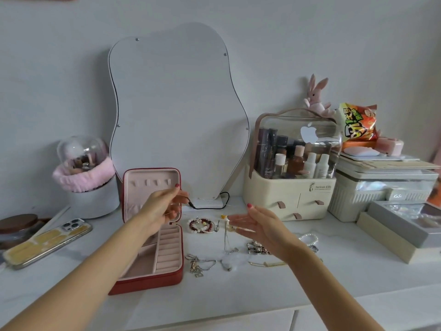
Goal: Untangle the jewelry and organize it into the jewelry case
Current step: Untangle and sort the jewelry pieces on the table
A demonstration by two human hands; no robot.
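Above the open jewelry case point(152, 237), left hand point(162, 209) is pinching a fine chain point(183, 198); right hand point(257, 226), fingers straight, is lifting its other end. Judged light, limp, snag-prone: hold near the clasp.

Soft, even daylight fills the scene, bright but slightly cool, with only faint shadows under the jewelry case point(152, 254) and on the table point(238, 297). Mild glare sits on the clear cosmetics box lid point(298, 130). Both hands are smeared by motion blur. The wide lens bends straight lines toward the edges, and fine detail looks soft throughout
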